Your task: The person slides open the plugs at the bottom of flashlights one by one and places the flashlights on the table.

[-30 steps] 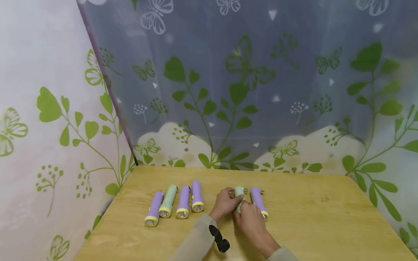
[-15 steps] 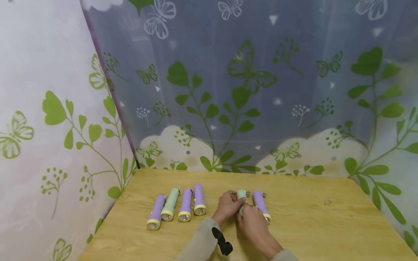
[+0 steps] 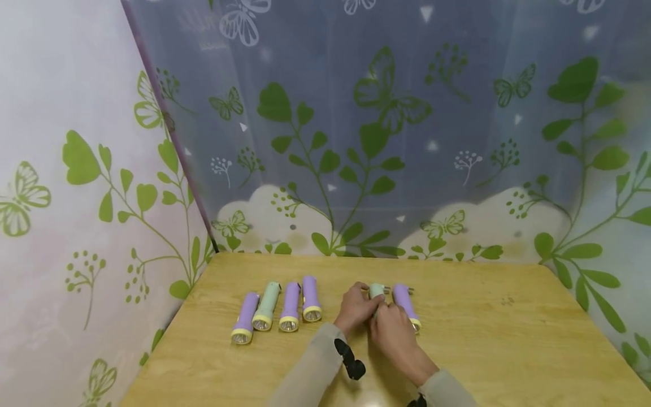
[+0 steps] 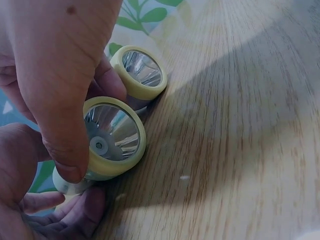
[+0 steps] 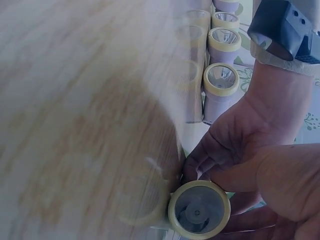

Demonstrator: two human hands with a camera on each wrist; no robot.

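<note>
Jointly gripped: a green flashlight [image 3: 376, 290] on a wooden table [image 3: 483, 350]

Head view. Left hand [image 3: 358, 308] and right hand [image 3: 395, 334] both grasp the green flashlight, fingers bent about its body; metal prongs [image 3: 387, 288] project sideways near its far end. Just beside it, to the right, lies a purple flashlight [image 3: 404, 301], also pronged. Well to the left, a row of four flashlights [image 3: 291, 305] runs purple, green, purple, purple, lenses toward the person.

Left wrist view. On the gripped flashlight, a yellow rim [image 4: 112, 167] encloses a silvery reflector cup [image 4: 125, 130] containing a small bulb [image 4: 99, 145]. A finger of the right hand lies between this head and its neighbour's.

Right wrist view. The same lens faces the camera, bulb at centre; the right hand clasps it from beside. A black strap [image 5: 280, 22] sits at the left cuff.
</note>
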